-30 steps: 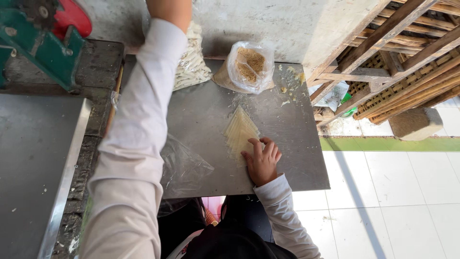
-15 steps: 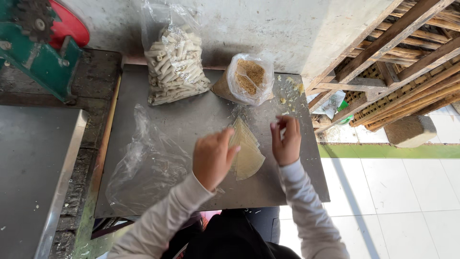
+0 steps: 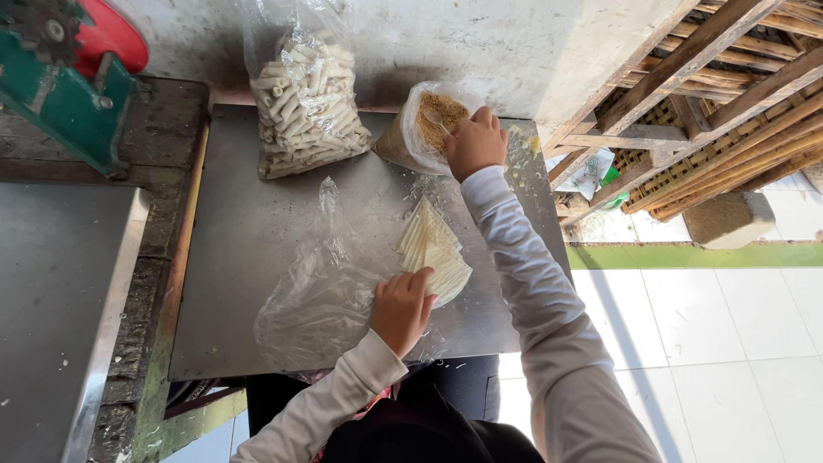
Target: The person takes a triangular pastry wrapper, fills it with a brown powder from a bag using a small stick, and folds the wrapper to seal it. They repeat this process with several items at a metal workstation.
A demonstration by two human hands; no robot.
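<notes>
left grip (image 3: 401, 307) rests released on the wrappers (image 3: 433, 249); right grip (image 3: 474, 141) clenched at the filling bag (image 3: 429, 120).

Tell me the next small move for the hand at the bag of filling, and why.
Probably lift the right hand out of the open filling bag and carry a pinch to the stack of pale wrappers: the left hand pins the stack's near edge, and the top wrapper looks bare.

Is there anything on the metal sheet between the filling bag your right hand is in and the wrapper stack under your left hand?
Nothing visible. The right hand is at the filling bag; the wrapper stack under the left hand lies just below, with bare metal sheet and crumbs between.
</notes>
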